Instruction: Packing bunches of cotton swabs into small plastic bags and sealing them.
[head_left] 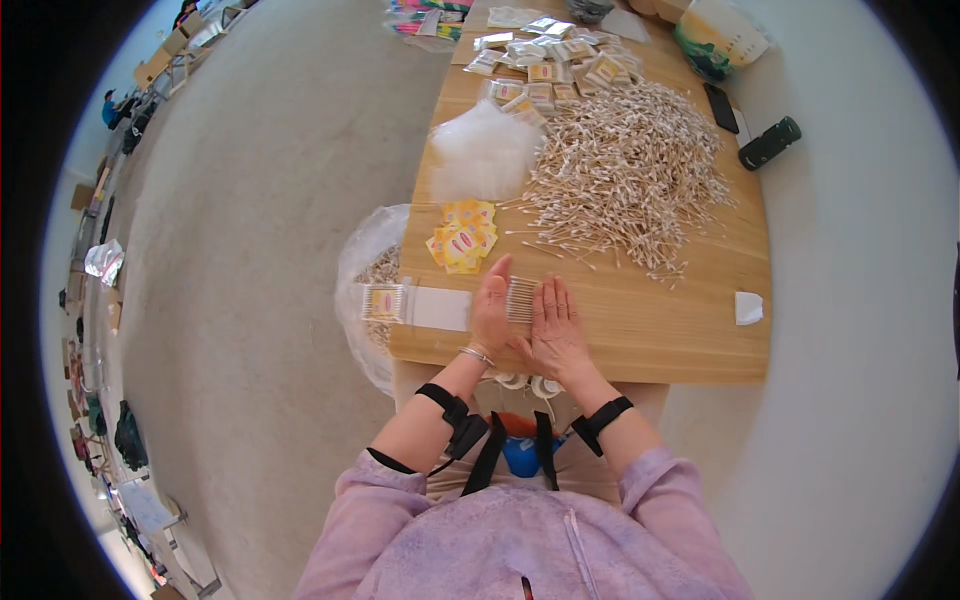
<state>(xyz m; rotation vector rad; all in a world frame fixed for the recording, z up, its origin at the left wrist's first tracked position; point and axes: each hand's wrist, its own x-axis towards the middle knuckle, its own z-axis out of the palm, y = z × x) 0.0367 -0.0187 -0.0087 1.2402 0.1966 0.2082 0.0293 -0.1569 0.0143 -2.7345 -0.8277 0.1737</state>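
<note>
A neat row of cotton swabs (520, 300) lies side by side on the wooden table between my two hands. My left hand (490, 312) stands on its edge against the row's left side, fingers straight. Flat on the right side of the row rests my right hand (558, 328), its fingers stretched out. The thumbs come close together below the swabs. Left of my left hand is a white rectangular piece (442, 309), and beyond it a small clear pack of swabs with a yellow card (384, 302) sits at the table's left edge. Loose yellow cards (463, 238) are heaped just above.
A big pile of loose swabs (630, 170) covers the table's far middle. Clear empty bags (485, 150) and filled packs (545, 72) lie left of it. Along the right edge are a phone (720, 106), a black bottle (770, 144) and a white scrap (748, 308). A plastic sack (352, 255) stands left of the table.
</note>
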